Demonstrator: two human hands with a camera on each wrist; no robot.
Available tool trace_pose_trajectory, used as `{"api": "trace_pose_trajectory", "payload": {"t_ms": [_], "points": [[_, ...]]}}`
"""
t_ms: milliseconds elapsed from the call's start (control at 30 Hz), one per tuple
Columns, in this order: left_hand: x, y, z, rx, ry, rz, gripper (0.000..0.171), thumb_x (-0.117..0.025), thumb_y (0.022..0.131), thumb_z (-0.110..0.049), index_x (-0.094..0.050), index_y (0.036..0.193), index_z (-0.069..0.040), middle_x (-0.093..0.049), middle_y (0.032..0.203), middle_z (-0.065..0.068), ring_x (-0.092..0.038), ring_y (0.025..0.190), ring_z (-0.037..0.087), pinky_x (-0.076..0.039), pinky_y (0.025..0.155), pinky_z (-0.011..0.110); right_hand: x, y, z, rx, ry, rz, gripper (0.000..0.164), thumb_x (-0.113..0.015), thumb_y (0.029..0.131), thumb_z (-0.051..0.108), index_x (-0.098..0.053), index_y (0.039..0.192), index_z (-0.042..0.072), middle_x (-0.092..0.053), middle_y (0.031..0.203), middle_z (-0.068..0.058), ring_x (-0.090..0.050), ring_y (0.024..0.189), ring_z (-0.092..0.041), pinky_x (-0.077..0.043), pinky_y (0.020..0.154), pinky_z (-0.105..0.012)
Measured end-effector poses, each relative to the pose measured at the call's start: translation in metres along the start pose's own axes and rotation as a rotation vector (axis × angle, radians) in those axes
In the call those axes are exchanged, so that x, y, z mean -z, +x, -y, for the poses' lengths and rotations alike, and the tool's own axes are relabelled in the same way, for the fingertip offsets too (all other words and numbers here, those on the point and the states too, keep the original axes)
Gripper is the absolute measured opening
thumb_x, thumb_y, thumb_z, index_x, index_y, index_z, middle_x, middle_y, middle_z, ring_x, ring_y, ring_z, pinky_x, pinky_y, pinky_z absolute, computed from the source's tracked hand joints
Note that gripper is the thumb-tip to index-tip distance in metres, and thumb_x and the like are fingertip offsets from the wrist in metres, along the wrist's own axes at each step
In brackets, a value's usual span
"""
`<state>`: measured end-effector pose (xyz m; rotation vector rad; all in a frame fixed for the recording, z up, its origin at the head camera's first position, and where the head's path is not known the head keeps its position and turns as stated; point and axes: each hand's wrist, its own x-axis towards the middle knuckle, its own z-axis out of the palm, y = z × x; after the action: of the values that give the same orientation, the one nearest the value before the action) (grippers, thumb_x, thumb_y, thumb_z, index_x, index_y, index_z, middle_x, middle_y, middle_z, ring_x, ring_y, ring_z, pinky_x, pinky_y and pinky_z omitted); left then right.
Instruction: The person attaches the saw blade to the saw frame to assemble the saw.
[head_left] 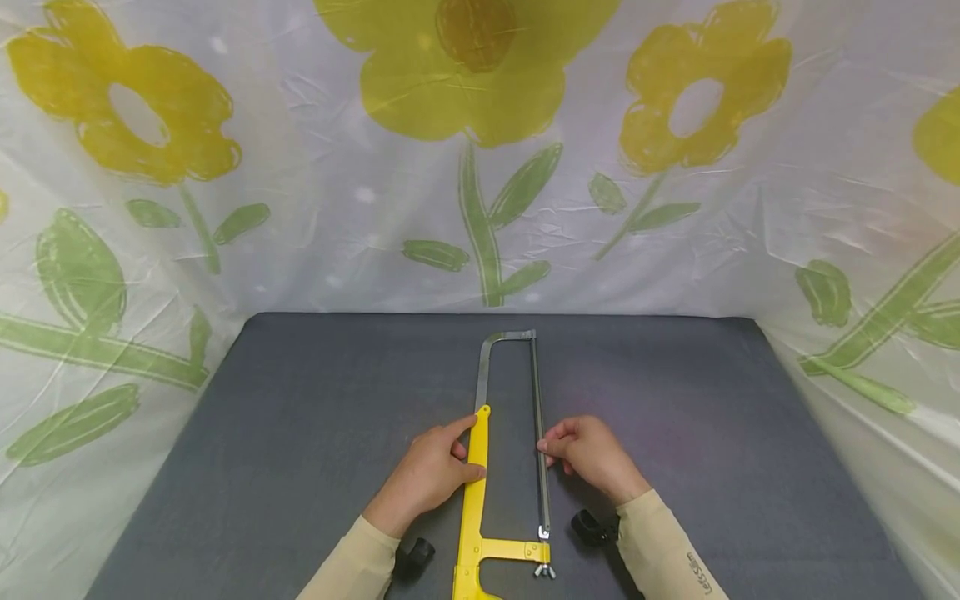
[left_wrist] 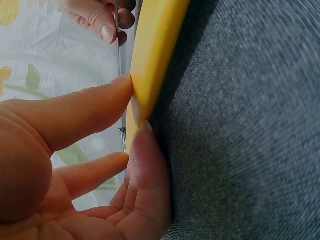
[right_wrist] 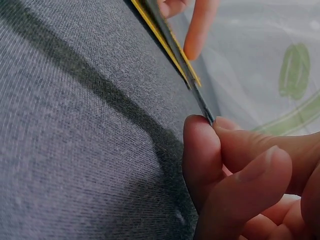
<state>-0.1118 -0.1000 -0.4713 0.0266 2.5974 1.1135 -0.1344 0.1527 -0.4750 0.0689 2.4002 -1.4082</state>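
A hacksaw with a yellow frame (head_left: 474,492) lies in the middle of the dark table, its silver bow pointing away and its handle cut off by the near edge of the head view. My left hand (head_left: 427,473) grips the yellow frame between thumb and fingers; in the left wrist view the fingertips pinch the yellow bar (left_wrist: 159,45). On the other side, my right hand (head_left: 588,450) pinches the saw blade (head_left: 538,400) between thumb and forefinger, below its middle. A wing nut (head_left: 544,572) sits at the blade's near end.
The dark cloth-covered table (head_left: 337,375) has a white curtain (head_left: 322,208) with yellow flowers behind it and at both sides. Black wrist straps (head_left: 592,528) show near both sleeves. The hacksaw's bow reaches close to the table's back edge.
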Motion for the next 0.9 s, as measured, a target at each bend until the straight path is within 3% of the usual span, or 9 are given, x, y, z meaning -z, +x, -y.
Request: {"api": "trace_pose_trajectory", "payload": {"t_ms": [500, 900], "points": [[0.0088, -0.001, -0.0073, -0.008, 0.018, -0.034, 0.078, -0.092, 0.087, -0.021, -0.058, 0.157, -0.016, -0.059, 0.094, 0.002, -0.054, 0.079, 0.018, -0.046, 0.069, 0.032, -0.0019, 0.009, 0.0072, 0.013, -0.037, -0.019, 0.014, -0.078, 0.097, 0.014, -0.077, 0.085, 0.007, -0.075, 0.073, -0.001, -0.049, 0.057, -0.014, -0.041, 0.057, -0.03], [-0.0007, -0.0018, -0.0015, -0.007, 0.029, -0.033, 0.077, -0.091, 0.088, -0.022, -0.058, 0.157, -0.016, -0.06, 0.093, 0.001, -0.055, 0.078, 0.018, -0.047, 0.069, 0.032, -0.007, 0.0017, 0.0034, 0.022, -0.12, -0.037, 0.016, -0.077, 0.098, 0.011, -0.072, 0.083, 0.006, -0.071, 0.07, -0.001, -0.053, 0.055, -0.014, -0.043, 0.055, -0.029]]}}
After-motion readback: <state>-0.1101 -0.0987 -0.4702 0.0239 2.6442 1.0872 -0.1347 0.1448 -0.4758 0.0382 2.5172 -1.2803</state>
